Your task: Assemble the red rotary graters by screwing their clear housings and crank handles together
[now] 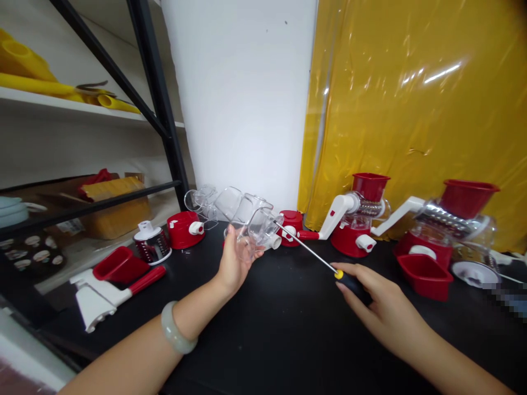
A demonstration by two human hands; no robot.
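My left hand [239, 260] is closed around a clear plastic grater housing [259, 225], held above the black table. A white tube-like part [273, 241] shows at the housing's lower right. In my right hand [370, 291] is a screwdriver [310, 249] with a black and yellow handle. Its shaft slants up and left, and the tip meets the right side of the clear housing. Whether the tip sits on a screw is too small to tell. Behind the housing stands a red base [291, 219] with a white knob.
On the left lie a red hopper [120, 264], a white crank arm [96, 296], a grater drum [152, 244] and another red base [185, 230]. Two assembled rotary graters [349, 238] [426, 241] stand on the right. A black-framed shelf [158, 82] rises at the left edge of the table.
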